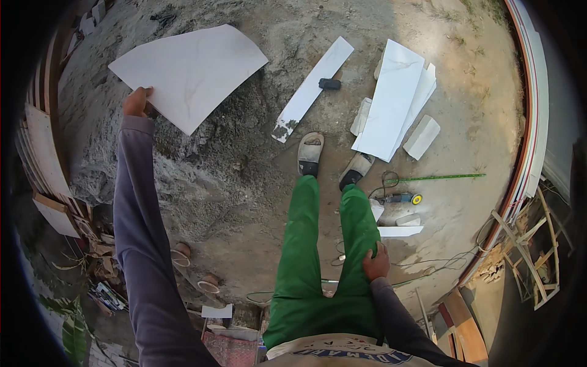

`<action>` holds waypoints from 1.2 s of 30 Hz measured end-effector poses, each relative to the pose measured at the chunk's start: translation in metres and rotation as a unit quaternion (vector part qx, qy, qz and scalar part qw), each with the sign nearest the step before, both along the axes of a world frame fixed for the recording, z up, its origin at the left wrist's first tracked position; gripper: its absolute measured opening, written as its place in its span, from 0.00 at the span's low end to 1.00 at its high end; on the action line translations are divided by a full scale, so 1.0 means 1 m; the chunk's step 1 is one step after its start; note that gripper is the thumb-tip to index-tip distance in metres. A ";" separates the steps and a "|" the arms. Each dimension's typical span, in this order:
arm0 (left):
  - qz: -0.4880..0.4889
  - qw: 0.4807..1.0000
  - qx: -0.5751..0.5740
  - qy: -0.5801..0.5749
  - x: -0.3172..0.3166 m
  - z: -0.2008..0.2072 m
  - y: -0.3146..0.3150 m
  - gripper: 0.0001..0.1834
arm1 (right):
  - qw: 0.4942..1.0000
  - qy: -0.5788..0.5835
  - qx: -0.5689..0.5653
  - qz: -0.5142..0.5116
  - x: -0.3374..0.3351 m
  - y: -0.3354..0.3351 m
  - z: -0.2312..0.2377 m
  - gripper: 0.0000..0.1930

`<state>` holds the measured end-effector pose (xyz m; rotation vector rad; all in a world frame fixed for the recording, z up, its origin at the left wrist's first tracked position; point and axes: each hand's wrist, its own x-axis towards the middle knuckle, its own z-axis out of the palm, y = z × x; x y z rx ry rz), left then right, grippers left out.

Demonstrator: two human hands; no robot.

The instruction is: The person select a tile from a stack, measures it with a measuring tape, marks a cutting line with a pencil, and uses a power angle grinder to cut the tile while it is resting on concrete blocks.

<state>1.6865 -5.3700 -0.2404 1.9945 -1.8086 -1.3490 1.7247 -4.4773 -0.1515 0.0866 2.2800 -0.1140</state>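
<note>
Left grip (137, 102) has a marbled white tile (194, 76) pinched by its near edge, most of it reaching out forward-right.

"Where do we have the white panel (189, 76)?"

"Between ten and eleven o'clock; our left hand (138, 101) grips its eight-o'clock edge."

"How does it look to us?"

"Broad, smooth, faintly veined, one corner pointing toward six o'clock."
</note>
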 end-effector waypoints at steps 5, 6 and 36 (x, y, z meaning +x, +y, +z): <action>0.091 0.993 -0.072 -0.028 0.043 -0.072 -0.046 0.10 | 1.000 0.007 0.006 -0.020 -0.002 -0.017 0.003 0.27; 0.135 0.988 -0.069 -0.009 0.059 -0.098 -0.036 0.10 | 0.999 0.012 0.024 -0.021 -0.005 -0.018 0.006 0.27; -0.641 0.753 -0.117 -0.088 -0.133 -0.326 0.518 0.34 | 0.951 -0.086 0.060 -0.292 0.102 -0.044 -0.053 0.36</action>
